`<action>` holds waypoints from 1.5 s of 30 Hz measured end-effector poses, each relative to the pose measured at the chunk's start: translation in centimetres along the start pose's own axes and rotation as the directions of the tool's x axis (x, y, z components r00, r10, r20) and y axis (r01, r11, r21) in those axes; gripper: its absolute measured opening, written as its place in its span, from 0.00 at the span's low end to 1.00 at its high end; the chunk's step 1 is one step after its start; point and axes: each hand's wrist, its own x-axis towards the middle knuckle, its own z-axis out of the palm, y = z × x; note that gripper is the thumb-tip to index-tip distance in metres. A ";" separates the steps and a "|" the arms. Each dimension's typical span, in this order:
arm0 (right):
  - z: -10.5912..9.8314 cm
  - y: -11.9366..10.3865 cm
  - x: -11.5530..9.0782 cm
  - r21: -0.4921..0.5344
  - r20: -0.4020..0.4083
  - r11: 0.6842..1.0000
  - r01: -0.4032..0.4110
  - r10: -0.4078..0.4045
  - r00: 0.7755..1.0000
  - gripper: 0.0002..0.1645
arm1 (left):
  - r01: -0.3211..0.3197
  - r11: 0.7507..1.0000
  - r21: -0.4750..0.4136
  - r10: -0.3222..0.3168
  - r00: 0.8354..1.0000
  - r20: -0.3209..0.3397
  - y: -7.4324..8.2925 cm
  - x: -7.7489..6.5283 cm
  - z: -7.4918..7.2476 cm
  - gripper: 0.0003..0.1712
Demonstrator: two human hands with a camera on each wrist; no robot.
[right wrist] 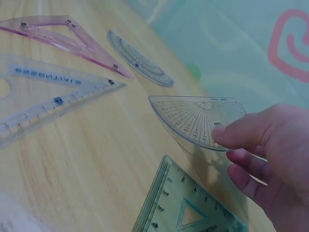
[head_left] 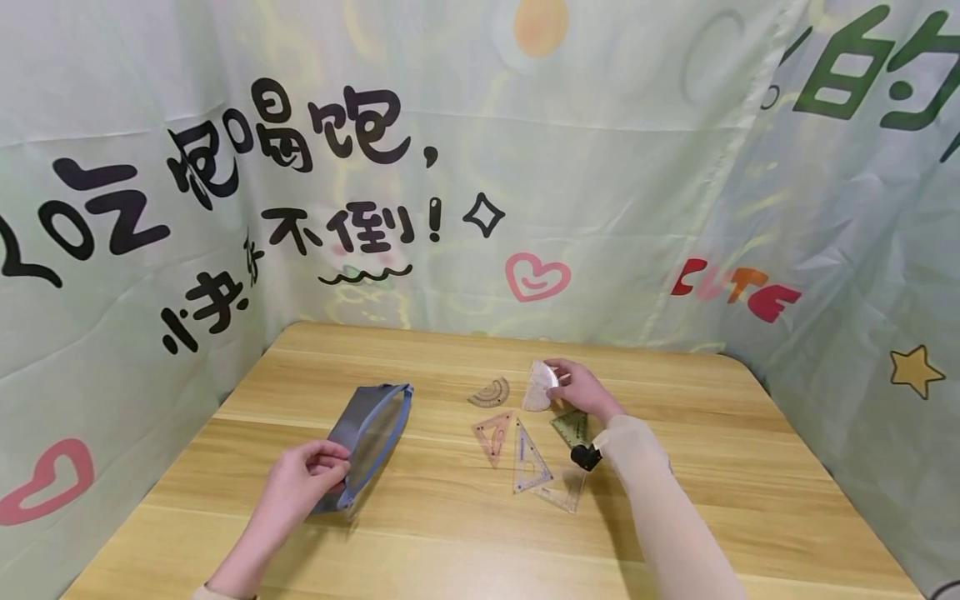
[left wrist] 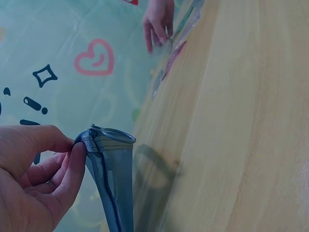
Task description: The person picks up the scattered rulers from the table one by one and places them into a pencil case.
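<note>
My left hand [head_left: 303, 479] pinches the near end of a blue-grey zip pouch [head_left: 352, 417] beside its zip. In the left wrist view, a ring pull [left wrist: 116, 134] shows at that end, and the pouch's mouth gapes in the head view. My right hand [head_left: 585, 390] holds a clear half-circle protractor [right wrist: 193, 116] by one end, thumb on its face, tilted above the table. Near it lie a smaller protractor [right wrist: 140, 60], a pink set square [right wrist: 36, 23], a clear set square with blue print [right wrist: 94, 88] and a green set square [right wrist: 166, 208].
Another clear set square [head_left: 564, 502] lies partly under the blue-printed one, toward the near side. The wooden table [head_left: 450, 542] ends at printed cloth walls [head_left: 600, 208] at the back and sides. A black wrist camera [head_left: 586, 457] overlaps the set squares in view.
</note>
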 end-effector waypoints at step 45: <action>0.9 -5.5 0.2 0.099 -0.112 0.995 0.010 0.001 0.994 0.23 | 0.012 1.000 -0.028 -0.013 1.000 -0.020 0.5 0.0 0.2 0.12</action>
